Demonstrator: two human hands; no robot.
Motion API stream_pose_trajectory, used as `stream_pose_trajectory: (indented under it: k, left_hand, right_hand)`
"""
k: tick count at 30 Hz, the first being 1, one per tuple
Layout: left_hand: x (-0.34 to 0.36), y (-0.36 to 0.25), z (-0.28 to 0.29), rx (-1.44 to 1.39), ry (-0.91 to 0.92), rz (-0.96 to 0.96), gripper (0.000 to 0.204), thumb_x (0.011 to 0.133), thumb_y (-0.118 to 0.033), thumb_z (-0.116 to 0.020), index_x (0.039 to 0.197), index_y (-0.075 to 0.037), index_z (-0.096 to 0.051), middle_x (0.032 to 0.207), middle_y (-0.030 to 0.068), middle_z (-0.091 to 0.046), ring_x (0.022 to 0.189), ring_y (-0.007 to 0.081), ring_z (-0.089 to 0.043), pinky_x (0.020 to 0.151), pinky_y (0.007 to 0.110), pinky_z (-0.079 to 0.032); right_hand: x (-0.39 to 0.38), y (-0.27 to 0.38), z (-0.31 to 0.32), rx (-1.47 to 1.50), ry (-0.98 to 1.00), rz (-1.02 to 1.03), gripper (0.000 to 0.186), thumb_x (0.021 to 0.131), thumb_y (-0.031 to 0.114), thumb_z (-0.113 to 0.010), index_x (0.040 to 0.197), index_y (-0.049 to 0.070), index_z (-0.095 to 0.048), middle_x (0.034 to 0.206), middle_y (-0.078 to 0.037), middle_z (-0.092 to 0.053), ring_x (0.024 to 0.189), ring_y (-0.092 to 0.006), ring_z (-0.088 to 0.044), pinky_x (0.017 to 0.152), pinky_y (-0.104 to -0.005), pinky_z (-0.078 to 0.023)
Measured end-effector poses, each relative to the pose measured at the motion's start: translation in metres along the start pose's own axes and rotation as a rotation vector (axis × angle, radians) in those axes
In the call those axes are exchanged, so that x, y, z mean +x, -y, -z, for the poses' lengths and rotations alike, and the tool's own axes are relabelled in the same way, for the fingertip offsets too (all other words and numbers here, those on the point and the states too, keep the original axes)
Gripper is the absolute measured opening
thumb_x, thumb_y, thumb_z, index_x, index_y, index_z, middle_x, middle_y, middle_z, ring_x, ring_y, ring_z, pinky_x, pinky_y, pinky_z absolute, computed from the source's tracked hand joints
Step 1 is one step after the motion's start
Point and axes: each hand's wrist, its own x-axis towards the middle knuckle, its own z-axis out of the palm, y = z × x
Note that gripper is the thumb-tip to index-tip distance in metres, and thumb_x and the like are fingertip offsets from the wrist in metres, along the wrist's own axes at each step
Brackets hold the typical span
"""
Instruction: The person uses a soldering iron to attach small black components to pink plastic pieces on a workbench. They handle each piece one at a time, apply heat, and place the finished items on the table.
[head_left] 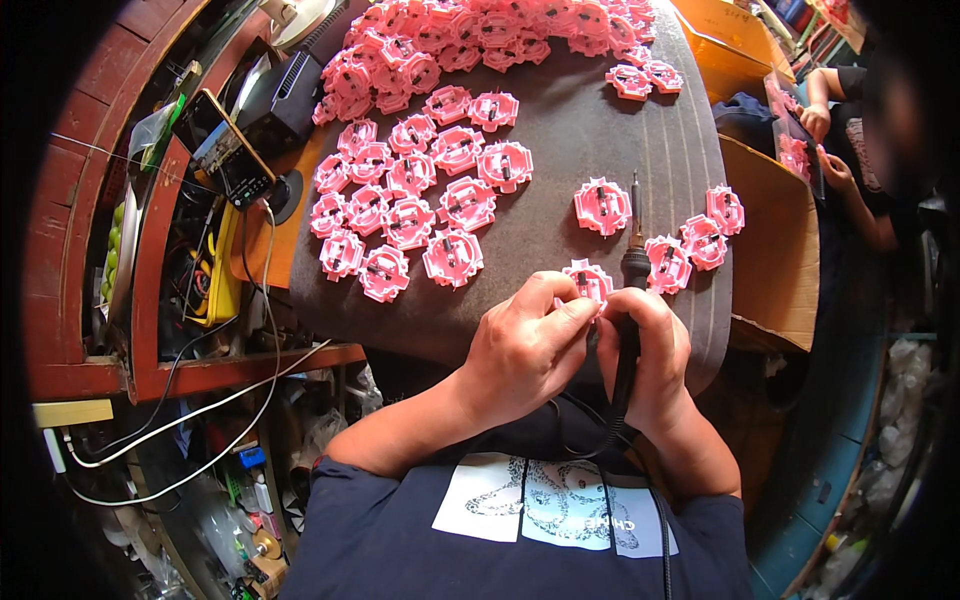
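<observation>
Just ahead of the left hand (535, 335), pinched by its thumb and finger, was a pink plastic part (588, 280), while the right hand (655, 350) curled round a soldering iron (636, 262) close beside it; whether the right fingertips also gripped the part could not be told. A turn of the right wrist could have swung the iron's metal end, perhaps hot, into the loose pink parts (668, 264) flanking it. Bare board (548, 200) gave room ahead of both hands, but its edge ran near on the right.

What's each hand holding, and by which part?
Left hand: pink part, by its near edge. Right hand: soldering iron, by its handle; contact with pink part unclear.
</observation>
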Motion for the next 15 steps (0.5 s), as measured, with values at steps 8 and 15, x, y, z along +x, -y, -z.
stream_pose_trajectory:
  k: [8,15]
  left_hand:
    - [0.0066,0.0047,-0.0013,-0.015,0.005,0.007,0.024,0.089,0.003,-0.078,0.112,-0.002,-0.074,0.106,0.0146,-0.068,0.089,0.0318,-0.073,0.074,0.039,-0.059]
    - [0.0072,0.007,-0.0024,-0.068,-0.035,-0.003,0.022,0.09,0.005,-0.077,0.111,-0.001,-0.073,0.103,0.015,-0.07,0.089,0.034,-0.072,0.076,0.04,-0.059]
  right_hand:
    - [-0.0025,-0.0031,-0.0037,0.07,-0.035,-0.095,0.043,0.085,-0.015,-0.069,0.125,-0.002,-0.059,0.094,-0.016,-0.065,0.076,-0.0321,-0.068,0.068,-0.0396,-0.055]
    - [-0.0009,-0.0016,-0.0044,0.032,-0.056,-0.099,0.043,0.085,-0.015,-0.069,0.125,-0.002,-0.059,0.097,-0.017,-0.066,0.076,-0.0328,-0.068,0.069,-0.0408,-0.055]
